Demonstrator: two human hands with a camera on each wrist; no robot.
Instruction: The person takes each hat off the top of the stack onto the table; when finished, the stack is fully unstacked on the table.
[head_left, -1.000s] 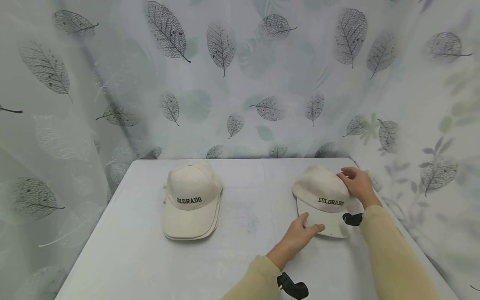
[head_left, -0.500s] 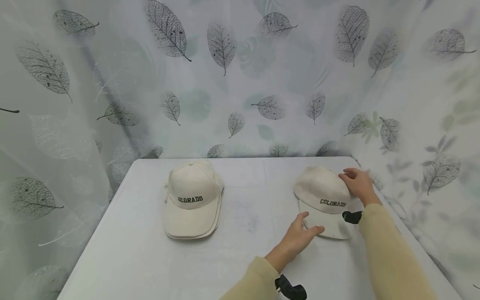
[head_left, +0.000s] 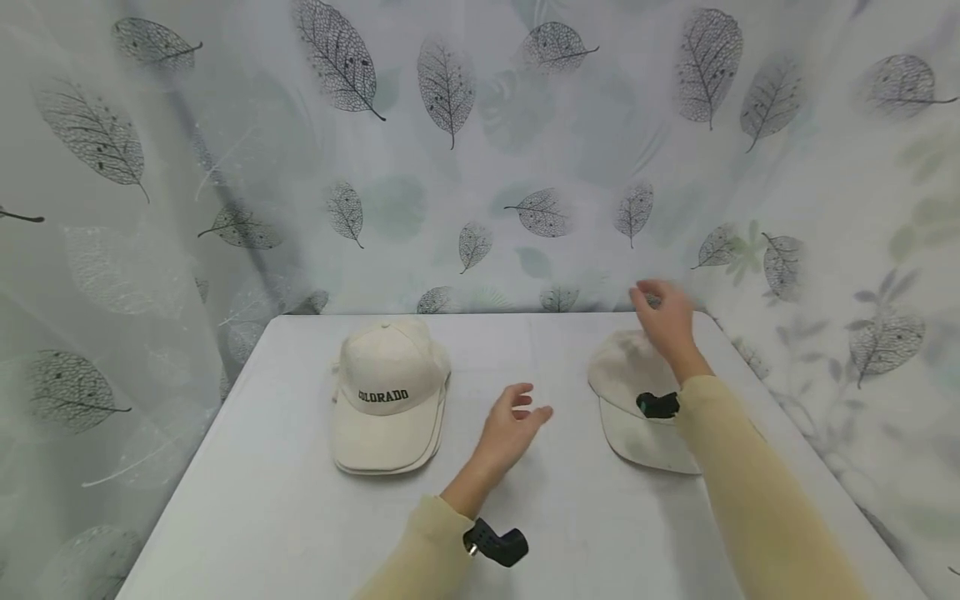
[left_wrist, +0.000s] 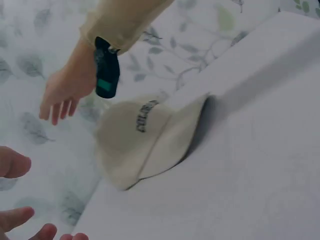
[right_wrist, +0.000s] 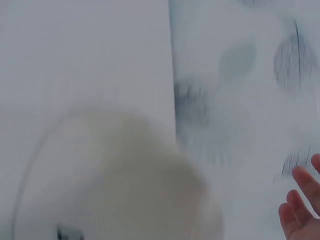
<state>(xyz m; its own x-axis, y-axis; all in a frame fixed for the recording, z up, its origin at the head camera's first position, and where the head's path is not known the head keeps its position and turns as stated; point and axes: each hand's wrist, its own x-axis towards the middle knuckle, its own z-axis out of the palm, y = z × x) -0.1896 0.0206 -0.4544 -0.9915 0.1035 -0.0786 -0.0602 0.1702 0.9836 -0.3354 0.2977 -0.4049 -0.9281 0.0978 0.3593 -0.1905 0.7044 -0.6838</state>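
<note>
A cream baseball cap (head_left: 637,440) rests at the right of the table with its brim toward me; in the left wrist view the cap (left_wrist: 132,137) shows part of its dark lettering. Above its crown hangs my right hand (head_left: 666,321), fingers loosely bent and holding nothing; the wrist and sleeve cover part of the cap. My left hand (head_left: 501,433) hovers over the table's middle, fingers apart, with nothing in it. To its left lies a neat stack of matching caps (head_left: 386,417), the top one lettered COLORADO. In the right wrist view the cap (right_wrist: 150,200) is blurred.
A white table (head_left: 262,500) carries the caps. Behind and along both sides hangs a leaf-patterned curtain (head_left: 480,150), close to the table's back edge. Each wrist wears a black camera mount (head_left: 497,543).
Both hands have come off the right cap. My left hand has moved left, away from its brim; my right hand has risen up and left over its crown. The caps have stayed in place.
</note>
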